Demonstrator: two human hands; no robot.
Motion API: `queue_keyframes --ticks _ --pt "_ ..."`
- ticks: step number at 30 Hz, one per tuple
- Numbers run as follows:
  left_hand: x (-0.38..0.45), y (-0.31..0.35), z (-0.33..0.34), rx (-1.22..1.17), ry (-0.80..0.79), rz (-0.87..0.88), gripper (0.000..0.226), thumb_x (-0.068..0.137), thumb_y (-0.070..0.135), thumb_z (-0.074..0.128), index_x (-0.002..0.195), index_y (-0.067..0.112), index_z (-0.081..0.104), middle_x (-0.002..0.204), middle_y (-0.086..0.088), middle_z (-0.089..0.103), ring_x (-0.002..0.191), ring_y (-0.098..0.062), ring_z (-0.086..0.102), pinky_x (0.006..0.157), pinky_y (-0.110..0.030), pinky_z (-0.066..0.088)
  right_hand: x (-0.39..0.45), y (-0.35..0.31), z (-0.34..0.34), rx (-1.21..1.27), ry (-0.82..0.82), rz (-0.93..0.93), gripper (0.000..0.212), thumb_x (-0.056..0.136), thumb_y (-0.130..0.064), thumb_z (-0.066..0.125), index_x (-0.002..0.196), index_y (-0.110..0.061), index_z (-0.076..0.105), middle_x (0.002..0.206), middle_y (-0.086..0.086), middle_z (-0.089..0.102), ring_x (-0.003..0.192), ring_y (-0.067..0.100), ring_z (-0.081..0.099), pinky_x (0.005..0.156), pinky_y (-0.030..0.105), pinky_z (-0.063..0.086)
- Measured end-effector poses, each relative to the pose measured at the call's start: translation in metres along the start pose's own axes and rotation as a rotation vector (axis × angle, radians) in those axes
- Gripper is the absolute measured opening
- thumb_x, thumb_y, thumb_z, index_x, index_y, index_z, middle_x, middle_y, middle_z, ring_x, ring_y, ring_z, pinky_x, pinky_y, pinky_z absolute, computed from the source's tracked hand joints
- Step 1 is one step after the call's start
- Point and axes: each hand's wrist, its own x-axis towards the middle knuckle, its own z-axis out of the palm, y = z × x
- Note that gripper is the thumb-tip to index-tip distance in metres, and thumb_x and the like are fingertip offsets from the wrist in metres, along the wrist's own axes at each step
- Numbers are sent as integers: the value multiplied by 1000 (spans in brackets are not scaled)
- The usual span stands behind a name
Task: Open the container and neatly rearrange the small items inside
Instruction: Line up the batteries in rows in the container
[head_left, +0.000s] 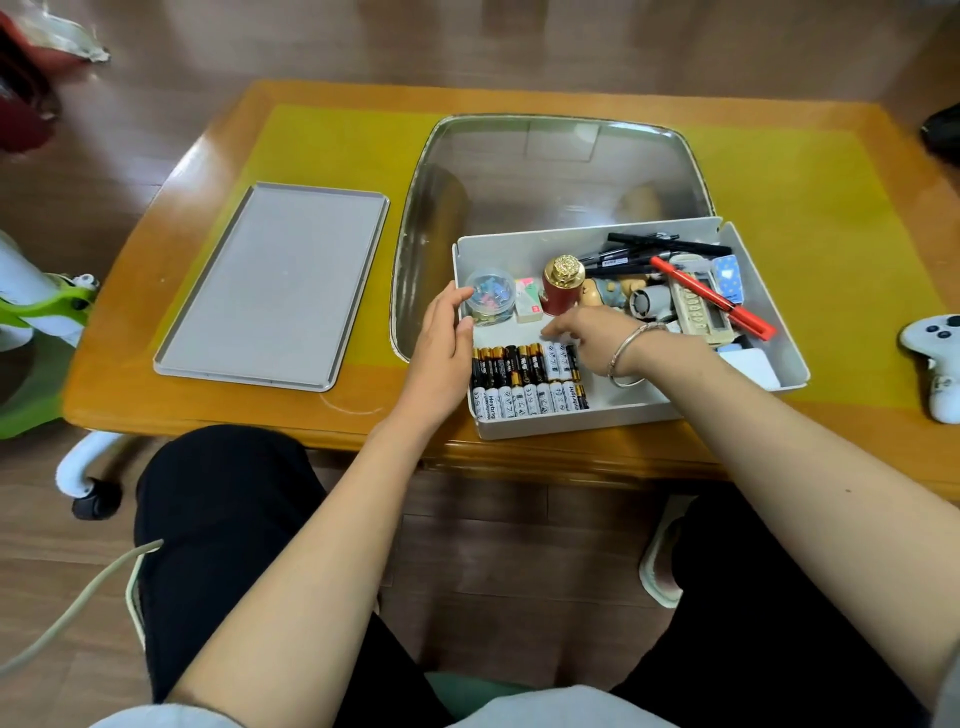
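A white open container (571, 423) sits at the table's near edge. Two neat rows of batteries (524, 379) lie in its front left corner. Behind them are a clear round tub of clips (491, 293), a pink-green eraser (529, 301), a red bottle with a gold cap (561, 286), black pens (654, 249), a red pen (711, 296) and a beige calculator-like device (701, 312). My left hand (441, 348) rests on the container's left wall, fingers touching the tub. My right hand (597, 332), wearing a bracelet, reaches over the batteries with fingers pointing left; whether it holds anything is hidden.
The grey lid (275, 280) lies flat on the table to the left. A clear glass inset (550, 166) shows behind the container. A white game controller (935, 358) sits at the far right edge. A green-white chair base (47, 317) stands on the floor left.
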Motion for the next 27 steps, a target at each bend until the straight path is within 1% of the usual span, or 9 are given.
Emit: queue_keyframes --ticks 6,9,11,13,16,18,20,23,27 --pt "-1 2 -1 16 -3 18 36 103 14 34 139 15 38 152 -2 29 138 -8 25 109 -23 30 3 -2 9 19 13 -25 58 81 15 40 129 -14 56 130 7 57 118 21 53 93 24 41" --pt "-1 2 0 30 0 18 36 103 15 34 139 17 37 152 -2 29 138 -7 25 103 -11 33 0 -1 10 48 37 -31 54 84 13 41 131 -11 53 131 9 55 119 22 52 99 27 42" --pt "-1 3 1 45 6 0 37 103 15 35 140 17 36 152 -2 30 131 -1 26 85 6 31 -4 -3 10 60 33 -34 51 86 10 44 132 -11 51 132 9 55 120 21 52 102 28 42" --pt "1 6 1 79 22 -27 40 102 14 36 142 18 33 151 -3 32 125 2 28 76 8 31 -8 -4 7 68 20 -38 48 88 5 47 132 -12 51 133 7 54 122 19 50 102 27 40" --pt "3 11 3 106 48 -105 50 101 15 39 148 20 21 145 -6 42 125 -9 43 85 -13 42 -18 -2 -4 115 98 -33 44 89 -1 51 132 -14 51 136 6 51 124 21 48 99 28 39" --pt "4 17 5 163 22 -211 62 100 15 42 151 22 7 137 -11 51 114 -20 57 85 -33 54 -26 5 -14 128 198 -29 40 89 -4 53 128 -16 55 132 6 54 120 21 50 98 28 39" --pt "6 21 9 296 -26 -282 70 97 14 48 151 19 3 129 -15 56 105 -27 61 83 -47 55 -33 14 -23 148 290 -14 34 89 -6 54 121 -16 60 125 7 59 109 19 55 91 27 41" --pt "9 23 12 379 -11 -274 63 94 14 54 145 15 17 122 -15 60 101 -30 62 82 -49 55 -42 30 -33 148 422 47 25 88 -12 58 112 -16 66 112 6 65 89 16 56 79 27 42" --pt "15 23 8 381 9 -239 53 94 12 53 140 14 27 123 -14 60 103 -30 61 79 -44 54 -51 50 -45 184 645 181 16 85 -14 61 96 -19 72 99 4 70 95 26 60 88 39 47"
